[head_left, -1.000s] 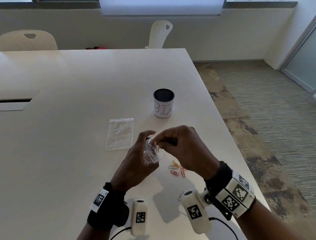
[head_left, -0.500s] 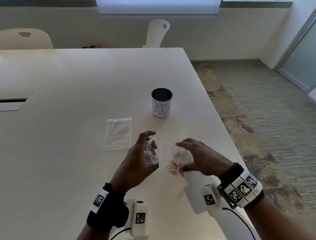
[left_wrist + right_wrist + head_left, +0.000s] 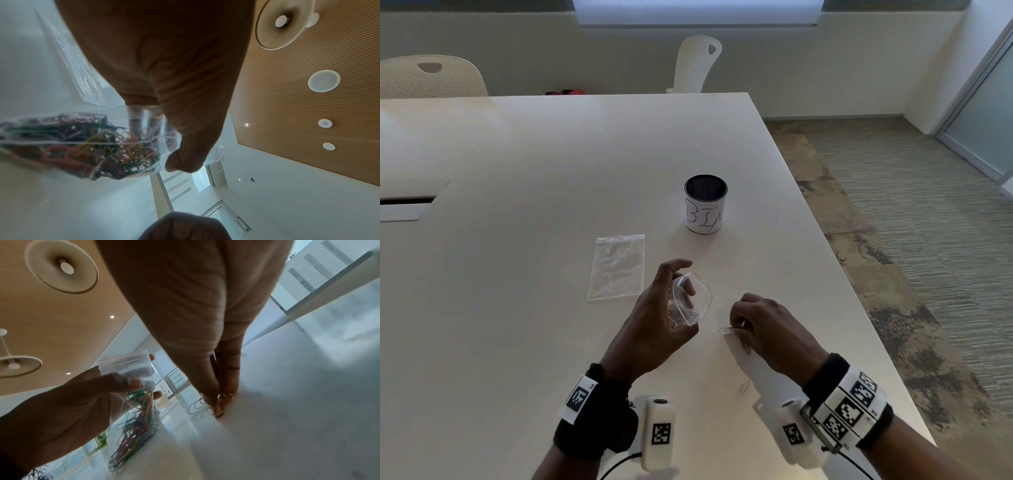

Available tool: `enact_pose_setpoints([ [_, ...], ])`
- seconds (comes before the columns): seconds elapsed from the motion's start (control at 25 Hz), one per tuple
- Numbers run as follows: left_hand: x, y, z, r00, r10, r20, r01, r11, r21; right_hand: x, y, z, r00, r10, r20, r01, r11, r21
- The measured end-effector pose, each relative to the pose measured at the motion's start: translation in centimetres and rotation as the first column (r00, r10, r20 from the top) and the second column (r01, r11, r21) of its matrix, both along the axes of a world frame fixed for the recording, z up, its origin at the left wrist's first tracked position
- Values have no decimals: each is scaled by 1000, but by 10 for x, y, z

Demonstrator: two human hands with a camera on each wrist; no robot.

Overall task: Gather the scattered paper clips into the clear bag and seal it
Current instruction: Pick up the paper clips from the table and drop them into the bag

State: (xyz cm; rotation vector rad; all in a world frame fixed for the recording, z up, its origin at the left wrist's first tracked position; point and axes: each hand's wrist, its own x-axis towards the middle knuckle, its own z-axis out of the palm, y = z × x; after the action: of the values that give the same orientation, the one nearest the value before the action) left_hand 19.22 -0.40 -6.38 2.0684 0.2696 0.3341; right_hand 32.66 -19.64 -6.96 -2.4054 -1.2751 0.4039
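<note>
My left hand (image 3: 684,279) holds the clear bag (image 3: 693,301) just above the table, mouth up and spread open. The bag (image 3: 133,368) is partly filled with coloured paper clips (image 3: 86,146). To its right, my right hand (image 3: 738,323) is down on the table with thumb and fingers pinched on a few paper clips (image 3: 224,396). One clip (image 3: 726,330) sticks out to the left of the fingertips (image 3: 218,408). Another pale clip (image 3: 743,387) lies near my right wrist.
A second clear bag (image 3: 618,265) lies flat on the white table (image 3: 517,154), left of my left hand. A mesh cup labelled BIN (image 3: 705,209) stands behind the hands. The table's right edge (image 3: 859,308) runs close to my right hand.
My right hand left the bag's mouth, dropped to the table on the right and closed its fingers on the loose clips there. The left hand kept the bag nearly still.
</note>
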Motion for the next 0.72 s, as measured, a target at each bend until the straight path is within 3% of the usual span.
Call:
enact_pose_setpoints([
  [0.44,1,-1,-1,1000,-6,-4,6,1000,-8,19,-18,6,989,-149,1,148,986,81],
  [0.64,0,0,1,1000,0,-3,0,1000,-9,-6,-30,6,998,-62,34,64,996,-66],
  [0.72,0,0,0,1000,0,-4,0,1000,-7,-19,-31,3,999,-21,43,22,999,-30],
])
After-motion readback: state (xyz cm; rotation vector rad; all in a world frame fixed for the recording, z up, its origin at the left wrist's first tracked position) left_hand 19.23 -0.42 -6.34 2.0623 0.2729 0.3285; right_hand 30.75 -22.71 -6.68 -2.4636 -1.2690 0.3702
